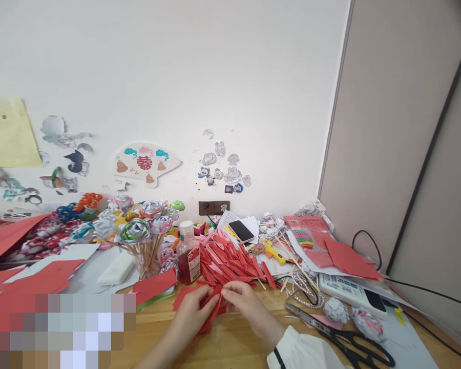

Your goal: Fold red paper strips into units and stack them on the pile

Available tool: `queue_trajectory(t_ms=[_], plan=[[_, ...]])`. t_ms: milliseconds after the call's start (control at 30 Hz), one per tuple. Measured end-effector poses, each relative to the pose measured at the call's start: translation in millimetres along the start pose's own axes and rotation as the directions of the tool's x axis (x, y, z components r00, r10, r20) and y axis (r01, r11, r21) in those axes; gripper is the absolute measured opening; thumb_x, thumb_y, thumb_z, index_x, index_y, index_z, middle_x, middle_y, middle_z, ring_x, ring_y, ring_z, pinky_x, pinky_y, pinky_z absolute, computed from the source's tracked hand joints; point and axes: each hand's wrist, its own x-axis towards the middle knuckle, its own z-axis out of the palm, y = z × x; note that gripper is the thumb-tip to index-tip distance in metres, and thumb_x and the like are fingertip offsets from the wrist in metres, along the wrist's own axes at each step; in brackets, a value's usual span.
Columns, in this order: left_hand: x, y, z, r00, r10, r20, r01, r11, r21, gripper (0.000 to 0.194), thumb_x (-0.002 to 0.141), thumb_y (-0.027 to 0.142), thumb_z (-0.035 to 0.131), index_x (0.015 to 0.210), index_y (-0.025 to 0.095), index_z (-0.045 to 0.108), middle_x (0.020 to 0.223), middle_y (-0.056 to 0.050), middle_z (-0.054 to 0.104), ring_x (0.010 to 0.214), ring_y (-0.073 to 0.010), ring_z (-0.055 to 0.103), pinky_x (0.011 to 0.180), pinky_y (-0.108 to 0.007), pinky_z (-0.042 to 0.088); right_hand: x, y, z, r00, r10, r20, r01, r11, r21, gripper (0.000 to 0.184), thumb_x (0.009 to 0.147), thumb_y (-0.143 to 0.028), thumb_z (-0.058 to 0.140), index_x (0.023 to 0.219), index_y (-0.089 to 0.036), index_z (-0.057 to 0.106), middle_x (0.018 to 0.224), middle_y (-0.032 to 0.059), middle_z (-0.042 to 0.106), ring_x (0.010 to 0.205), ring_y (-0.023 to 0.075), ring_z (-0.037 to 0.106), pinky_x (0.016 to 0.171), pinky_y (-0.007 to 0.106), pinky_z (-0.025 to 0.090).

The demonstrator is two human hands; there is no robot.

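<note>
Head view: the left hand [190, 311] grips a piece of red paper [211, 320] between thumb and fingers, and the right hand [249, 306] pinches its upper edge, so the piece lies between the two hands. Uneven pulling could tear or skew it. Just beyond both hands, the loose heap of red strips [228, 259] could slide if a knuckle pushed it. The bottle [189, 262], just beyond the left hand, might tip if knocked; scissors [340, 332] right of the right hand could catch the sleeve [301, 351].

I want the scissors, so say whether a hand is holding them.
No, the scissors lie on the table; the left hand and right hand touch red paper.
</note>
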Motion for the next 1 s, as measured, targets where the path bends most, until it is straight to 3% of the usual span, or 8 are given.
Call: queue_trajectory(t_ms=[500, 700, 1000], plan=[[3, -4, 0.8, 0.999, -0.047, -0.018, 0.045, 0.991, -0.124, 0.027, 0.07, 0.04, 0.046, 0.056, 0.017, 0.041, 0.055, 0.005, 0.042, 0.057, -0.012, 0.042, 0.053, -0.021, 0.033, -1, -1, 1, 0.998, 0.038, 0.051, -0.039, 0.999, 0.021, 0.03, 0.064, -0.043, 0.061, 0.068, -0.013, 0.059, 0.059, -0.0014, 0.051, 0.053, 0.0093, 0.049, 0.053, 0.021, 0.037], [1, -4, 2.9, 0.999, -0.041, 0.001, 0.04, 0.982, -0.183, 0.029, 0.072, 0.042, 0.044, 0.059, 0.016, 0.048, 0.059, 0.002, 0.049, 0.06, -0.0133, 0.046, 0.056, -0.021, 0.036, 2, 5, -1, 0.999, -0.035, 0.008, 0.036, 0.999, -0.021, 0.03, 0.062, -0.042, 0.063, 0.066, -0.013, 0.058, 0.058, -0.0014, 0.05, 0.054, 0.0096, 0.048, 0.052, 0.021, 0.038], [1, -6, 4.5, 0.999, -0.022, 0.037, 0.03, 0.967, -0.254, 0.031, 0.075, 0.041, 0.042, 0.064, 0.015, 0.053, 0.063, 0.0, 0.056, 0.064, -0.0153, 0.049, 0.061, -0.023, 0.038, 4, 7, 0, 0.998, -0.034, -0.05, 0.031, 0.998, -0.045, 0.031, 0.057, -0.041, 0.066, 0.062, -0.013, 0.054, 0.054, -0.0024, 0.049, 0.05, 0.009, 0.046, 0.05, 0.021, 0.037]])
